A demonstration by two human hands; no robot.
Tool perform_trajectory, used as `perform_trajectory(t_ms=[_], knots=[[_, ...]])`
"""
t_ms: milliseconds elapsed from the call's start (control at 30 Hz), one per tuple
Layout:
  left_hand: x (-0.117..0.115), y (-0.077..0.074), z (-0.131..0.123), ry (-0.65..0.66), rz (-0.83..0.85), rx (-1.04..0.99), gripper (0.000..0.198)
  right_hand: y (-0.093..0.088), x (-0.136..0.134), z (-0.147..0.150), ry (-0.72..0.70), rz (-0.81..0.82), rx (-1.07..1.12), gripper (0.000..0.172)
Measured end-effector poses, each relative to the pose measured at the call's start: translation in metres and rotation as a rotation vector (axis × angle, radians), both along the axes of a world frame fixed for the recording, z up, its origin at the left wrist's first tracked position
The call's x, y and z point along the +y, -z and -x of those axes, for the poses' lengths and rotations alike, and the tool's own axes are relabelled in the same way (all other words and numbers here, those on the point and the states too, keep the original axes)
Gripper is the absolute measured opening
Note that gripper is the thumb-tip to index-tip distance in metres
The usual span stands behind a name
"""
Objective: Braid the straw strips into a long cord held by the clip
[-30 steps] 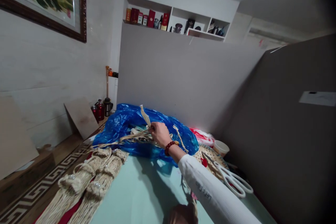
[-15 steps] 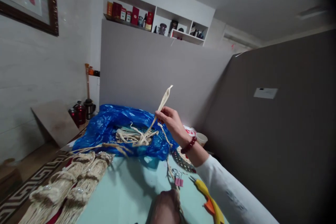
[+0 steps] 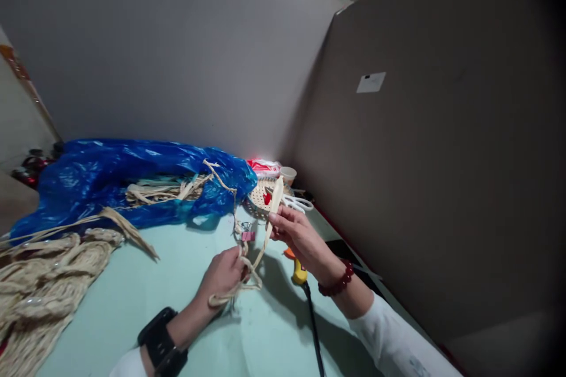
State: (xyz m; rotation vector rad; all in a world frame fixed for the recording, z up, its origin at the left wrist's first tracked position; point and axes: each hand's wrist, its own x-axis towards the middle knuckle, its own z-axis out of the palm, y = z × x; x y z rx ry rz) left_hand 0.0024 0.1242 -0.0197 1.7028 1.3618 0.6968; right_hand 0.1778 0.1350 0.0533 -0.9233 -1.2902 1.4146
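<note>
- The right hand point(image 3: 297, 237) is held above the mint-green counter point(image 3: 132, 312). Its fingers point(image 3: 277, 219) are pinched tight on a pale straw strip point(image 3: 276, 195), whose free end stands upright out of the grip.
- Below the pinch the strip runs down and left to the left hand point(image 3: 222, 275). That hand's fingers are curled closed around a braided straw cord point(image 3: 236, 290), and a loop of the cord shows just under the fist.
- A pink binder clip point(image 3: 248, 236) sits on the strands just above the left hand, between the two hands.
- A yellow glue gun point(image 3: 299, 274) lies on the counter below the right wrist, and its black cable point(image 3: 313, 324) runs toward the viewer.
- A red bead bracelet point(image 3: 338, 283) circles the right wrist, and a black watch point(image 3: 161, 344) circles the left.
- Farther back lies a crumpled blue plastic bag point(image 3: 110, 171) with loose straw point(image 3: 163, 191) spilling from it.
- Just right of the bag are a woven tray point(image 3: 259, 197), white scissors point(image 3: 298, 204) and a paper cup point(image 3: 288, 174).
- Bundles of twisted straw rope point(image 3: 39, 283) lie at the left edge of the counter.
</note>
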Motion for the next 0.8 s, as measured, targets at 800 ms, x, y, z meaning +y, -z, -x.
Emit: perform_trajectory(t_ms=[800], knots=[[-0.036, -0.040, -0.003, -0.139, -0.554, 0.311, 0.028, 0.018, -0.010, -0.023, 0.152, 0.130, 0.349, 0.024]])
